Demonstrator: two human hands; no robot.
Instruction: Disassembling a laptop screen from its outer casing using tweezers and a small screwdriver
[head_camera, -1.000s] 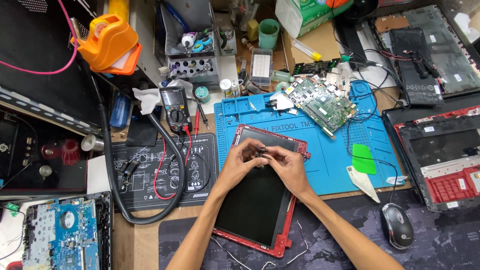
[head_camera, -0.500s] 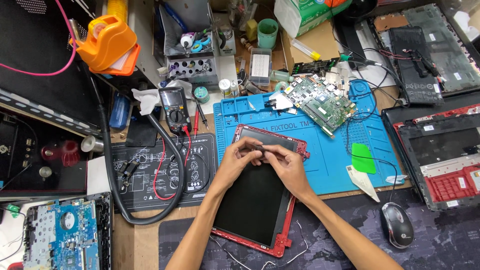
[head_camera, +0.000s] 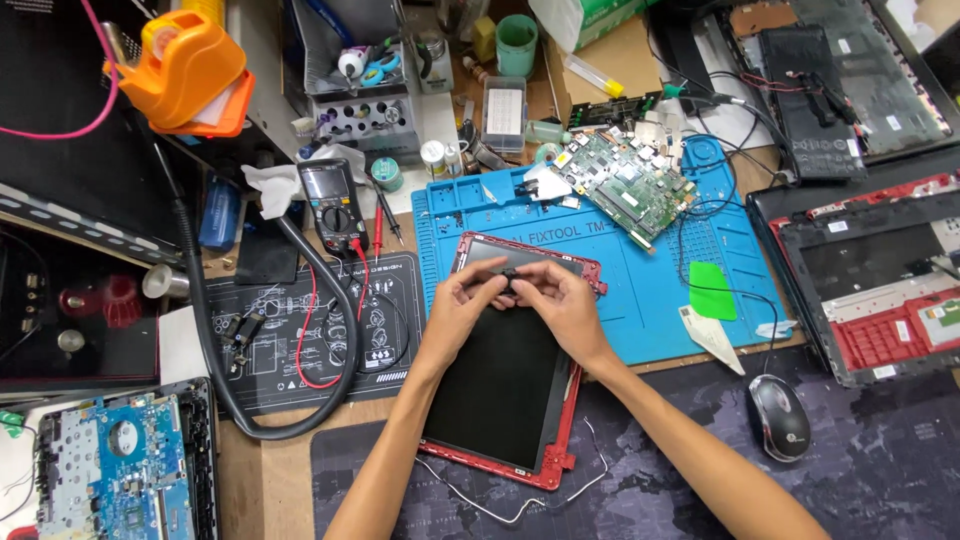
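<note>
1. Head view, hands: both forearms enter from the bottom edge and converge toward the middle of the bench. The left hand (head_camera: 462, 303) and the right hand (head_camera: 560, 300) meet, fingertips facing each other, over the upper end of a red-framed display panel (head_camera: 500, 385).
2. Head view, fingers: thumbs and forefingers of both hands are pinched together on a small dark part (head_camera: 510, 273) held between them just above the panel's top edge; what kind of part it is cannot be told. The remaining fingers are curled loosely, and both wrists hang over the panel's dark face.
3. Head view, panel position: the panel lies flat and slightly tilted, its upper end on the blue work mat (head_camera: 640, 290), its lower end over the bench edge and the dark desk mat (head_camera: 880, 470).
4. Head view, surroundings: a green circuit board (head_camera: 625, 185) lies on the blue mat beyond the hands; a green pry pick (head_camera: 712, 292) and a white wedge tool (head_camera: 712, 338) lie to the right. A multimeter (head_camera: 335, 203) with red leads sits to the left, a computer mouse (head_camera: 779, 417) at lower right, and an opened red laptop chassis (head_camera: 880, 290) at the right edge.
</note>
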